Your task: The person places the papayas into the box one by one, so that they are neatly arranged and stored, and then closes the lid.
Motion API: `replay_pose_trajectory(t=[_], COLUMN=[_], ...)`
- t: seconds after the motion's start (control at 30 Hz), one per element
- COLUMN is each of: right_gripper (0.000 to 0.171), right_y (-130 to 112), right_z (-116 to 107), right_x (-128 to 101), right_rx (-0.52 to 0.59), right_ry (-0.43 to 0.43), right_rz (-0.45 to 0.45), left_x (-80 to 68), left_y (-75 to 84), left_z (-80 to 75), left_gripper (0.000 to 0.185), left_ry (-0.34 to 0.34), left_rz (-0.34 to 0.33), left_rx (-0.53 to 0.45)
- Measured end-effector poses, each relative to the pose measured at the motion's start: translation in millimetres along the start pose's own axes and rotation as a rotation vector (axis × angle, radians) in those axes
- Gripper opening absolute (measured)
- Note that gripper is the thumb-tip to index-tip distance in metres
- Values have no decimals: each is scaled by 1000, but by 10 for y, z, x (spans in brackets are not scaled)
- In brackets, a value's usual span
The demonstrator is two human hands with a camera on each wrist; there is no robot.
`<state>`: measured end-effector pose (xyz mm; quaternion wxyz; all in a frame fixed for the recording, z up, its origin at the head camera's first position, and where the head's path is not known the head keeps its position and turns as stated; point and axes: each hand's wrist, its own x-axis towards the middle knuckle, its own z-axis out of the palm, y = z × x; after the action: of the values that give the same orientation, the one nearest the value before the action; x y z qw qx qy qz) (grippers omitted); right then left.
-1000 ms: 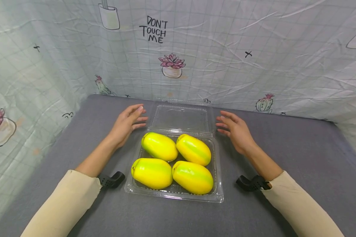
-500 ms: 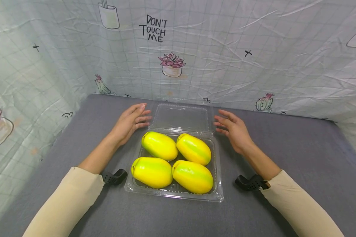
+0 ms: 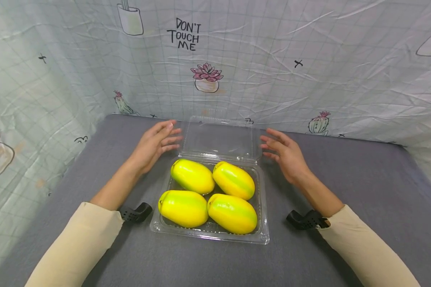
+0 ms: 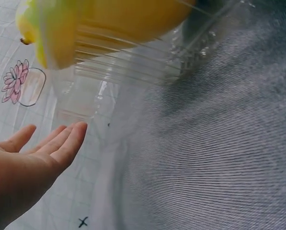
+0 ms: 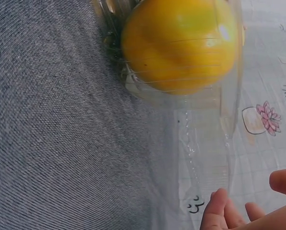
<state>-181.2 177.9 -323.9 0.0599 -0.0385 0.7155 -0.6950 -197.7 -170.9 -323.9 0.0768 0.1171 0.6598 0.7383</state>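
A clear plastic clamshell box (image 3: pixel 210 236) stands on the table with its lid (image 3: pixel 220 139) swung back and tilted up. In its tray lie several oblong yellow-green fruits (image 3: pixel 183 208), in two rows. My left hand (image 3: pixel 149 145) is at the lid's left side, its fingers extended and slightly bent, fingertips at the edge. On the opposite side, my right hand (image 3: pixel 287 155) has its loosely extended fingers at the lid's right edge. Both wrist views show the fingertips close against the clear lid (image 4: pixel 78 98); neither hand curls round it.
A grey cloth covers the table (image 3: pixel 362 191). Behind and to the left hangs a pale curtain (image 3: pixel 258 59) printed with cacti, close behind the lid. Black wrist mounts (image 3: pixel 136 213) sit on both forearms, on either side of the tray.
The lid has tilted up, its far edge now higher against the curtain. Both hands first moved inward to the lid's sides, then rose slightly with it. The fruits stay put.
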Motion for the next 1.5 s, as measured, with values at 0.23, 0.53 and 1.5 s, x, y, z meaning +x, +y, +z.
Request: replay_pose_trajectory(t=[0.23,0.53,1.5], right_gripper=[46,45,48], right_y=[-62,-156,-410], right_z=[-20,-38,-116], right_x=[-58,-141,-379], right_rx=[1,41,185], right_ry=[-5,-56,-196], right_rz=[-62,-134,-172], left_x=[-29,-103,-287], left_y=[105,198,451], left_z=[23,30,256], left_gripper=[53,54,58], left_ry=[-17,-57,-82], left_rz=[14,39,122], left_rx=[28,92,42])
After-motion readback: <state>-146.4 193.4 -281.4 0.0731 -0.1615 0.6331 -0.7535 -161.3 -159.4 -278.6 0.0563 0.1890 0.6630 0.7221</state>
